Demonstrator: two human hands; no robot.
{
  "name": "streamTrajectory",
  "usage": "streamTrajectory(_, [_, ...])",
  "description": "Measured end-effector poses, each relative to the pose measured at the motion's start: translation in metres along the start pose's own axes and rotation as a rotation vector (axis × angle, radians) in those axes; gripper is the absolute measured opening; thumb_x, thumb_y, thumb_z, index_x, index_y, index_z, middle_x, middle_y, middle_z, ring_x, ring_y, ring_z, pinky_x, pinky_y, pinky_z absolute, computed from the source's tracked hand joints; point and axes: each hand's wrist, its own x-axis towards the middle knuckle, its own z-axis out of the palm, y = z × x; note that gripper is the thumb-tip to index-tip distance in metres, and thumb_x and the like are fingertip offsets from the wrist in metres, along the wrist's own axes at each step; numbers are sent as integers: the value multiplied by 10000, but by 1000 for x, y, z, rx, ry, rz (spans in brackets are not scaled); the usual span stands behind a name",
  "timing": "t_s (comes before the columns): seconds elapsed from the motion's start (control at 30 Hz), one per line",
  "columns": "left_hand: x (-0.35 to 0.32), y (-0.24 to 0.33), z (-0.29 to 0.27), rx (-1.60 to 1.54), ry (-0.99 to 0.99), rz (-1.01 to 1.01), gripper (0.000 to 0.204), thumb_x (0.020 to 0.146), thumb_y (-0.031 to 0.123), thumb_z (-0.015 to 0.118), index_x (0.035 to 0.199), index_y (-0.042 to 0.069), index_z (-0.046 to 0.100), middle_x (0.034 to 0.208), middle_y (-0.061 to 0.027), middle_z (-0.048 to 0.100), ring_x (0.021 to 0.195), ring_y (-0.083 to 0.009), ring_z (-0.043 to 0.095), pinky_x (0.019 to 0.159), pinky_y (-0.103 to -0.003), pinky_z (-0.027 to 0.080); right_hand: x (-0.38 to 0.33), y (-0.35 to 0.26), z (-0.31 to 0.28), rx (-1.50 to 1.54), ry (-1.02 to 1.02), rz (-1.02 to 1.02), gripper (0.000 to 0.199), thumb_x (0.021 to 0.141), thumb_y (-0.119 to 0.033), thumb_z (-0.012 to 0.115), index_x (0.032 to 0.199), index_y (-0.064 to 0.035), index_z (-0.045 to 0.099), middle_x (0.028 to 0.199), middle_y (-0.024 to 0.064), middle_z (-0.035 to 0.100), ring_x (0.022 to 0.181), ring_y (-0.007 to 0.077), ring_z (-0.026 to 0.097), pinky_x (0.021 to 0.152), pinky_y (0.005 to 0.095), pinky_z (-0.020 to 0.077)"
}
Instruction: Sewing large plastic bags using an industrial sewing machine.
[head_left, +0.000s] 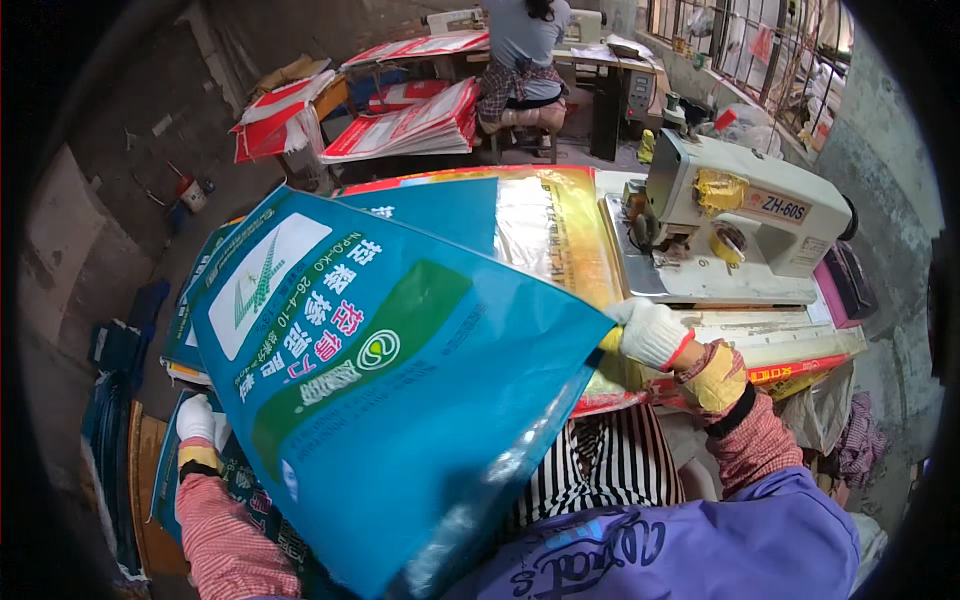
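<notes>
A large teal printed sack (400, 440), flat and glossy with a dark green band and a white panel, slants across my front. Its right corner is pinched in my right hand (648, 333), which wears a white glove with yellow fingertips. Lower at the left, my left hand (196, 418), also gloved in white, is closed at the edge of another teal sack (168, 470). What its fingers hold is hidden. More teal sacks (440, 208) lie under the large one on the table. A pale industrial sewing machine (745, 205) stands to the right of them.
Yellow and red sacks (575, 225) lie beside the machine bed. Behind the table, a person (525, 60) sits with their back to me near red-and-white sack stacks (410, 125). A dark purple box (845, 280) stands at the right. Folded dark sacks (112, 440) stand at the far left.
</notes>
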Motion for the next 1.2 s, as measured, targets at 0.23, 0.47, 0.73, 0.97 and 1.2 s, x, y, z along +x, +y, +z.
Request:
streamTrajectory(0.23, [-120, 76, -52, -930, 47, 116, 436, 894, 166, 500, 1264, -53, 426, 1267, -162, 492, 1124, -216, 492, 959, -294, 360, 16, 2, -36, 471, -93, -377, 581, 808, -377, 651, 1299, -126, 468, 1111, 141, 612, 1022, 210, 578, 869, 289, 440])
streamTrajectory(0.47, [-317, 157, -64, -1022, -100, -251, 546, 868, 208, 582, 1320, -2, 361, 1251, -143, 469, 1142, -219, 459, 971, -325, 350, 29, -16, 27, 245, -152, -308, 499, 815, -362, 620, 1237, -112, 529, 1125, 180, 596, 1050, 288, 570, 908, 338, 422])
streamTrajectory(0.73, [-346, 151, -39, -1568, -104, -239, 394, 944, 384, 434, 1080, 23, 514, 986, -53, 573, 856, -107, 518, 712, -238, 418, -17, -13, 55, 292, 1019, -615, 390, 795, -34, 576, 1181, -16, 524, 1147, 132, 528, 1054, 244, 519, 871, 327, 432])
streamTrajectory(0.97, [-345, 131, 13, -1622, 75, -446, 220, 890, 224, 553, 1021, 49, 531, 909, -13, 551, 781, -83, 506, 661, -241, 435, -107, -98, 119, 417, -82, -1233, 293, 755, -249, 655, 965, -47, 627, 874, 123, 599, 768, 274, 579, 679, 364, 476])
streamTrajectory(1.2, [-397, 148, -26, -2053, -600, -557, 289, 947, 288, 450, 1129, 71, 513, 1005, -15, 592, 871, -121, 587, 749, -285, 490, -121, -156, 172, 384, -497, -1001, 547, 752, -351, 666, 1107, 14, 468, 970, 137, 544, 961, 259, 511, 829, 298, 422])
